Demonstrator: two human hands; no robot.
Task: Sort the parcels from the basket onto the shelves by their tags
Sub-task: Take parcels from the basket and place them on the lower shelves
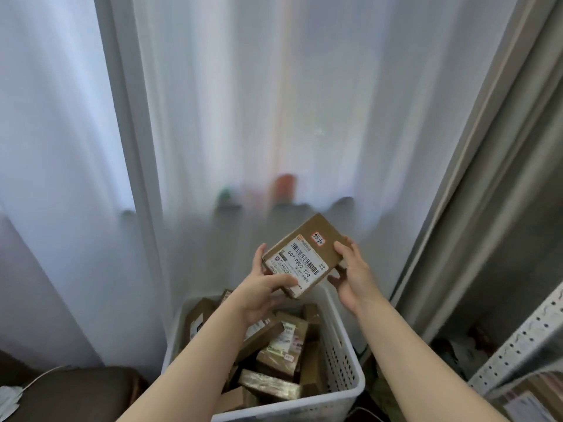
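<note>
Between the fingertips of both hands, above the basket (341,360), one brown parcel (327,228) is held up for reading. The left hand (264,289) grips its near-left end, thumb laid across the corner of the shipping label (300,264), fingers curled behind the edge. The right hand (353,277) clasps the opposite long edge, forefinger on the face and the other fingers tucked beneath. Both grasps are firm; neither hand is free.

Progress: judged early to middling. Below the wrists the basket holds a loose heap of parcels (280,360), a good many yet to be sorted. Beyond the right hand's knuckles a perforated shelf (518,342) upright shows at the frame edge, with some items on it low down; how many parcels are already placed cannot be told. This parcel is out of the basket but not yet shelved.

Orientation: the labelled face is tilted up toward the camera. The long axis runs from the left thumb's end up and away toward the far right corner, past the right fingertips. A red-bordered tag (318,240) with handwritten digits sits at that far end, just beside the right forefinger. Label print runs crosswise to the long axis
</note>
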